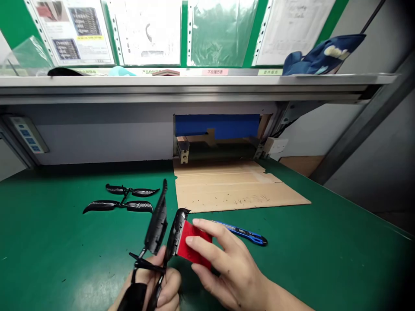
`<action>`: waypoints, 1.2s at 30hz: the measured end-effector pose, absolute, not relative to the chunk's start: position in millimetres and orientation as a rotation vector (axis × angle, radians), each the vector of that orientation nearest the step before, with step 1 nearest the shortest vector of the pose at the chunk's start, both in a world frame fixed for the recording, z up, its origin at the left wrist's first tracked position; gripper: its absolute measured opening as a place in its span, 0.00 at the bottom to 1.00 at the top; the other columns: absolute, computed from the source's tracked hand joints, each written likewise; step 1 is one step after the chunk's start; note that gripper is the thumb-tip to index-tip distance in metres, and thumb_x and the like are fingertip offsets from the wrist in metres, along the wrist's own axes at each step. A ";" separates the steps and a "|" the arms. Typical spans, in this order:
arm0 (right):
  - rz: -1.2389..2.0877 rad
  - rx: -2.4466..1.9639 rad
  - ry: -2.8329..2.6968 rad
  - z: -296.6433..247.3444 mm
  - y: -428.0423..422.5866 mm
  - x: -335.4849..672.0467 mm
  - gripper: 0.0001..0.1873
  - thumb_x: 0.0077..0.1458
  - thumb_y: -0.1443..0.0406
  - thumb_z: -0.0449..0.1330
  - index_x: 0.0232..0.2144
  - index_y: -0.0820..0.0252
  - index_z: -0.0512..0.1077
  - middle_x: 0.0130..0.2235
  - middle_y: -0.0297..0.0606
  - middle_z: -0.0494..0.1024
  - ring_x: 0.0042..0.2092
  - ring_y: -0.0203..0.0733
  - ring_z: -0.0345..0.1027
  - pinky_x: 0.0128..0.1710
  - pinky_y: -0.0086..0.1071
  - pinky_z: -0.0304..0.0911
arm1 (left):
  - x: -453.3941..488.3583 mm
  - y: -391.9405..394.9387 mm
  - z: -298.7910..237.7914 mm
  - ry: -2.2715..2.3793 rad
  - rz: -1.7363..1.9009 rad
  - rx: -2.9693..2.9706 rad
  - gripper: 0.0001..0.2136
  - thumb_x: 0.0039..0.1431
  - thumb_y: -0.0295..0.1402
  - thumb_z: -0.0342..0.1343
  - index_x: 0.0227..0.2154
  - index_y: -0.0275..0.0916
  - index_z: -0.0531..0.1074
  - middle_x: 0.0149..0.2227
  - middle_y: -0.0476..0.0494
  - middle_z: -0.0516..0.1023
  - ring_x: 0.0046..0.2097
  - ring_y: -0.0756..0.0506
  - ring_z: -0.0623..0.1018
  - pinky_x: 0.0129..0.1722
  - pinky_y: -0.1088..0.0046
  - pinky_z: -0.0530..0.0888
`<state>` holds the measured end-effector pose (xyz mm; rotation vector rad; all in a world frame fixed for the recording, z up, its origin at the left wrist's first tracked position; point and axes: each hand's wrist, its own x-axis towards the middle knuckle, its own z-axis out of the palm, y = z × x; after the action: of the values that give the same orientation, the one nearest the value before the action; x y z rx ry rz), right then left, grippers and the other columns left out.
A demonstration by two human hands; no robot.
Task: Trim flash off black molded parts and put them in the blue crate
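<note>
My left hand (168, 285) is closed around the thin central stems of a black plastic moulded part (158, 229), whose leaf-shaped blades stand up from a short cross-bar. Between the thumb and fingers of my right hand (227, 259) is a red scraper (194, 244) with a thin metal edge. That edge touches the inner side of the right-hand upper blade. Another black moulded part (125, 198) of the same shape lies flat on the green table to the left. Behind my right hand rests a blue utility knife (244, 233), partly covered by the fingers.
A cardboard sheet (233, 185) lies on the green table (48, 242), reaching back to an opening with a blue flap (217, 125). A metal shelf (194, 88) spans the back above. A power strip (28, 134) hangs at the left. Small dark scraps dot the table.
</note>
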<state>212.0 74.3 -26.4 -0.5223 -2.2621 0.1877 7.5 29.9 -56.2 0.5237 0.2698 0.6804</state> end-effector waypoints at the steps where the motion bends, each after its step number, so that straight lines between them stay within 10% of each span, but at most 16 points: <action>1: 0.121 -0.514 -2.314 -26.2 74.7 212.0 0.22 0.62 0.69 0.55 0.58 0.57 0.60 0.59 0.48 0.56 0.52 0.51 0.60 0.49 0.44 0.62 | 8.6 30.7 -62.9 0.296 0.668 0.549 0.28 0.60 0.52 0.45 0.11 0.39 0.61 0.09 0.51 0.53 0.13 0.53 0.53 0.17 0.73 0.48; 9: -0.017 -0.420 -2.557 -26.2 74.3 203.8 0.17 0.65 0.67 0.51 0.54 0.60 0.65 0.57 0.46 0.63 0.38 0.46 0.61 0.36 0.40 0.65 | 9.2 22.9 -72.3 0.520 0.805 0.421 0.26 0.63 0.51 0.43 0.16 0.38 0.63 0.14 0.55 0.54 0.14 0.55 0.49 0.19 0.73 0.48; 36: 0.143 -0.403 -2.546 -28.1 76.4 204.3 0.16 0.64 0.68 0.51 0.53 0.57 0.66 0.56 0.44 0.64 0.41 0.45 0.61 0.40 0.39 0.64 | 7.4 25.4 -78.5 0.480 0.760 0.418 0.24 0.60 0.50 0.49 0.15 0.38 0.63 0.12 0.56 0.52 0.13 0.55 0.50 0.17 0.75 0.50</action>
<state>204.3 76.4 -28.1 -0.4033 -2.5462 0.1428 7.4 25.4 -78.5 0.4178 0.4802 0.7603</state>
